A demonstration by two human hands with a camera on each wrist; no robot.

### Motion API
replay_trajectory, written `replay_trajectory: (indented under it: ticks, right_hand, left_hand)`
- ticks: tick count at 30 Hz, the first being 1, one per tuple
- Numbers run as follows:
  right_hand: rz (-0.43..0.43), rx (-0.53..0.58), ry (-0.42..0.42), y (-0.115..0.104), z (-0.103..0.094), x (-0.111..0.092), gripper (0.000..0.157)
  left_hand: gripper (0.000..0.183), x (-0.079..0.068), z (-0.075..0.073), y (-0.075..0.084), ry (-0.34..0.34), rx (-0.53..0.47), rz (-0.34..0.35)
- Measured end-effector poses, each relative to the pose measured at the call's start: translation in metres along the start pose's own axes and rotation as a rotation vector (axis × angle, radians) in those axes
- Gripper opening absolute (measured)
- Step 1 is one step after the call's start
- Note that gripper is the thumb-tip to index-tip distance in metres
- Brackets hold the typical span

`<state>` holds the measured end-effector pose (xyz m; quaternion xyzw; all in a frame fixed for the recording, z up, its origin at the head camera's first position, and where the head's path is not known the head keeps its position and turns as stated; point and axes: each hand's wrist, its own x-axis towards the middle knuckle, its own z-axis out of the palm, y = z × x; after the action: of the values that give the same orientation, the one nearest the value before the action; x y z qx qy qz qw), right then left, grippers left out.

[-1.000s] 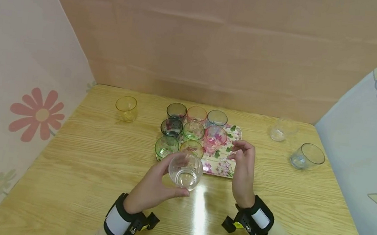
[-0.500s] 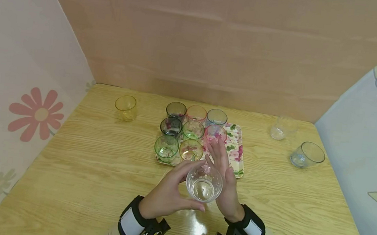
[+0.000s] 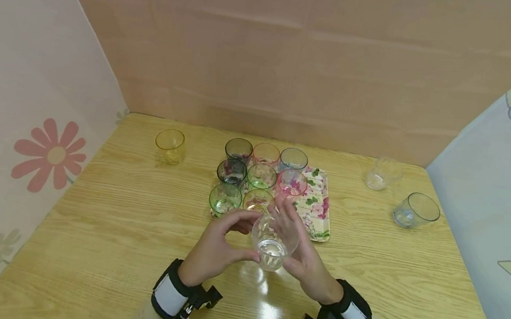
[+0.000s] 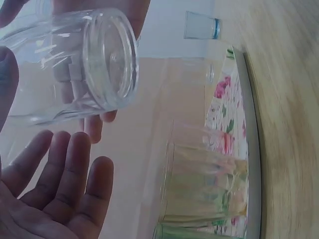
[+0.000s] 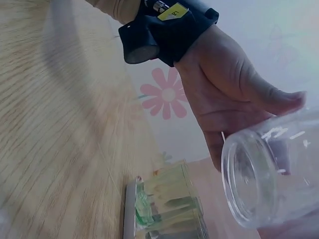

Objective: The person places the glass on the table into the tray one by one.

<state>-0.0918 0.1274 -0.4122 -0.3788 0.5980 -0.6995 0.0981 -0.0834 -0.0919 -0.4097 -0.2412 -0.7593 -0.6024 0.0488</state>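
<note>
A clear drinking glass (image 3: 273, 242) is held up in front of the floral tray, tilted. My right hand (image 3: 307, 261) grips its right side, thumb near the base and fingers behind it. My left hand (image 3: 214, 243) is at the glass's left with fingers spread; its thumb tip is right at the glass. In the left wrist view the left fingers (image 4: 75, 184) stand apart from the glass (image 4: 70, 64). The right wrist view shows the left palm (image 5: 214, 99) and thumb beside the glass (image 5: 269, 174), while most of the right hand is out of frame.
A floral tray (image 3: 318, 226) bears several coloured glasses, among them a green glass (image 3: 225, 200) and a pink glass (image 3: 292, 184). A yellow glass (image 3: 170, 146) stands back left. At the right are a clear glass (image 3: 381, 175) and a bluish glass (image 3: 413, 211) on the wooden table (image 3: 110, 248).
The left hand brought the clear glass rightwards to the right hand, which came in from the right and took hold of it. The left fingers then loosened and drew back slightly left.
</note>
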Motion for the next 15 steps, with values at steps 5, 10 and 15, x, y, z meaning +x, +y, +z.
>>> replay_trajectory:
  ticks: [5,10,15]
  right_hand:
    - [0.003,-0.077,-0.052,-0.003,-0.002,-0.003,0.096]
    - [0.074,-0.174,-0.031,-0.006,-0.001,-0.004,0.095]
    - [0.092,-0.222,0.002,-0.004,-0.002,-0.004,0.087]
  left_hand:
    - [0.060,0.000,-0.007,-0.002,0.007,0.013,0.002]
    - [0.055,0.001,-0.010,-0.005,-0.012,0.003,-0.008]
    - [0.052,0.001,-0.013,-0.006,-0.017,-0.002,-0.011]
